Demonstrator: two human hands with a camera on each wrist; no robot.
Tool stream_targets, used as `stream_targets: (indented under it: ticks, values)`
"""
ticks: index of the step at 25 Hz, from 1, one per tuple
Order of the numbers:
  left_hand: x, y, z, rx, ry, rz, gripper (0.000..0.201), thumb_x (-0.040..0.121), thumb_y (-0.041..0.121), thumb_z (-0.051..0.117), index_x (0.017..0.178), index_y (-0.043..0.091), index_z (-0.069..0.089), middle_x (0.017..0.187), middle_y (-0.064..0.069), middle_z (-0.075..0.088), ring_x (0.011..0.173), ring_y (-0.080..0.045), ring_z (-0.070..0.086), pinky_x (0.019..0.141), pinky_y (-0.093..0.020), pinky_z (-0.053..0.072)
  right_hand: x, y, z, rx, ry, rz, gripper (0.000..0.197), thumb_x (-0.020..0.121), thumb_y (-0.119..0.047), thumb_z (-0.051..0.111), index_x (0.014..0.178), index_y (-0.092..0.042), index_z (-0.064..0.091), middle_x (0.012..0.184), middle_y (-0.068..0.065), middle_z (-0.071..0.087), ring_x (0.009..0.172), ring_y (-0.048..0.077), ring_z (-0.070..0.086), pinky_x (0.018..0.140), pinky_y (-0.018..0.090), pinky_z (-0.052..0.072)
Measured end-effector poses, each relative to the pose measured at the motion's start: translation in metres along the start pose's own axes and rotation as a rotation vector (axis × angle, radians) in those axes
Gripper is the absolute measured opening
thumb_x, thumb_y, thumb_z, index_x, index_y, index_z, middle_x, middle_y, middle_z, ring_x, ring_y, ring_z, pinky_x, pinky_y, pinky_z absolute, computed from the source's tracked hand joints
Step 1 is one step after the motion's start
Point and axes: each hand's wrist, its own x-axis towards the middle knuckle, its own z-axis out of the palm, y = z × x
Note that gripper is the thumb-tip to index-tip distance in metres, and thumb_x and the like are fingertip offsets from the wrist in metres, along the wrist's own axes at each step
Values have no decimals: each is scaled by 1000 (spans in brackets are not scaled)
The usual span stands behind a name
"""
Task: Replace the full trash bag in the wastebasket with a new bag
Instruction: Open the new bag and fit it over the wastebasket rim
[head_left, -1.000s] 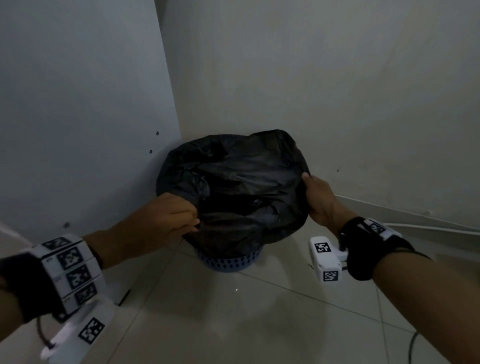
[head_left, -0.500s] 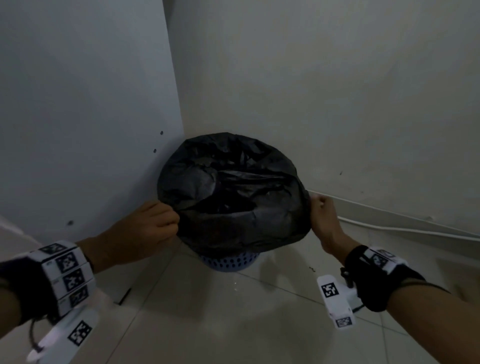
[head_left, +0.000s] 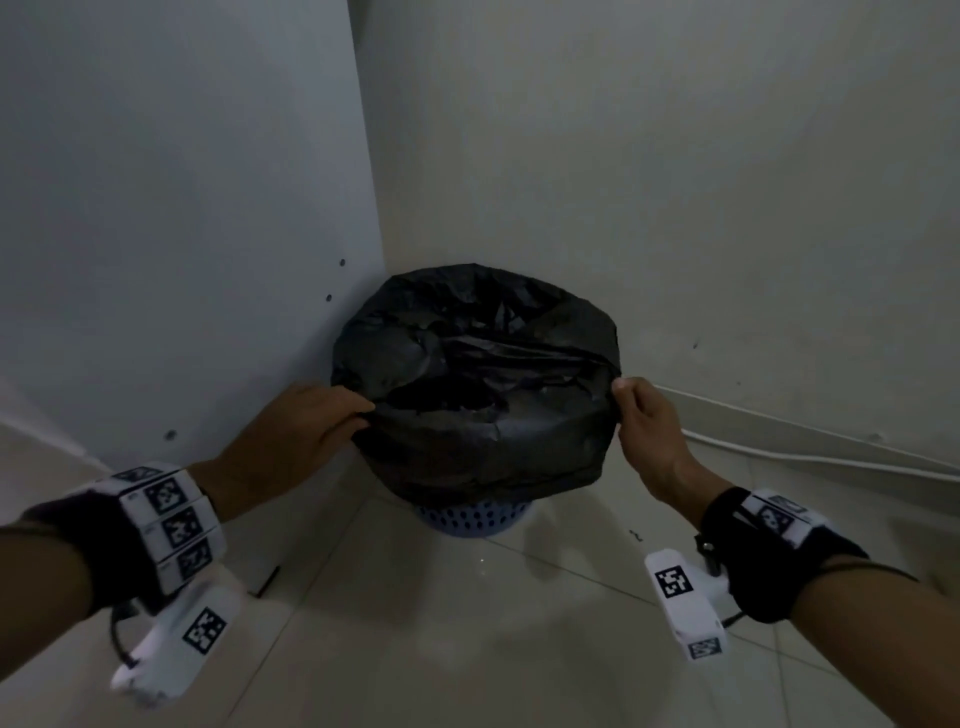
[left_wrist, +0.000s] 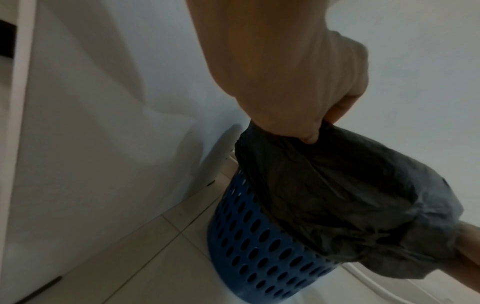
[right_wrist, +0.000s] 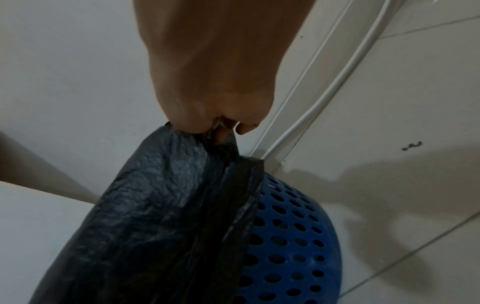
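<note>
We now pinch the bag's rim at nine and three with both hands, pulled lower over the basket; fitting nearly done.

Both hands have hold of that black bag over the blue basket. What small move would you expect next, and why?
Probably a gentle pull down on both sides, to seat the bag. The left hand and right hand each pinch the black trash bag at opposite edges, and its skirt is folded over the rim of the blue perforated wastebasket, looking loose and crumpled. Whether the bag holds trash cannot be told.
</note>
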Motion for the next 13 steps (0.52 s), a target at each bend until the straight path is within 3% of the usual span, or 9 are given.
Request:
stream_targets:
  ticks: [2, 3, 5, 7, 8, 10, 12, 13]
  values:
    - [1, -4, -6, -12, -12, 55, 55, 102, 37, 33, 91, -1, 72, 85, -15, 72, 83, -19, 52, 76, -28, 42, 5, 9, -5, -77, -32, 55, 42, 101, -33, 43, 85, 2, 57, 87, 24, 63, 76, 22, 55, 75, 47, 51]
    - [2, -8, -8, -37, -33, 28, 57, 102, 40, 32, 87, 2, 71, 82, -13, 71, 79, -18, 53, 74, -29, 44, 6, 11, -7, -79, -56, 95, 40, 101, -33, 45, 85, 2, 59, 87, 22, 63, 77, 23, 56, 76, 45, 51]
    - [6, -9, -10, -134, -111, -158, 47, 96, 48, 40, 77, 12, 65, 69, -4, 66, 64, -15, 54, 62, -33, 48, 9, 7, -12, -111, -88, 154, 39, 99, -31, 50, 86, 4, 60, 85, 18, 61, 78, 24, 55, 74, 38, 47]
    - [19, -5, -12, -267, -192, -359, 24, 85, 35, 55, 68, 17, 52, 59, 3, 53, 51, -4, 45, 56, -27, 42, 13, -1, -13, -116, -69, 196, 38, 99, -34, 49, 90, 2, 59, 91, 22, 61, 82, 29, 58, 72, 36, 44]
    - [26, 1, -14, -307, -183, -444, 21, 82, 23, 59, 67, 16, 48, 58, 3, 49, 50, -5, 43, 56, -24, 38, 15, -7, -12, -62, -45, 225, 37, 99, -38, 47, 94, -2, 57, 97, 22, 60, 86, 32, 60, 72, 37, 42]
    - [42, 12, -15, -316, -36, -576, 20, 83, 10, 60, 70, 9, 45, 64, -3, 44, 55, -7, 39, 59, -25, 35, 14, -25, -9, 90, -38, 278, 42, 94, -52, 48, 108, -12, 48, 105, 12, 57, 95, 29, 59, 77, 40, 43]
    - [64, 16, -14, -262, 73, -643, 22, 86, 29, 62, 84, 10, 52, 89, -10, 47, 79, -16, 48, 74, -28, 40, 14, -38, -2, 157, -98, 273, 51, 87, -53, 60, 118, -17, 41, 109, 4, 56, 94, 21, 59, 73, 39, 47]
    - [75, 15, -12, -254, 20, -714, 30, 85, 44, 63, 95, 17, 56, 111, -12, 46, 100, -23, 49, 87, -32, 42, 14, -40, 4, 155, -104, 235, 53, 85, -44, 67, 120, -15, 39, 111, 7, 56, 93, 21, 60, 69, 37, 49]
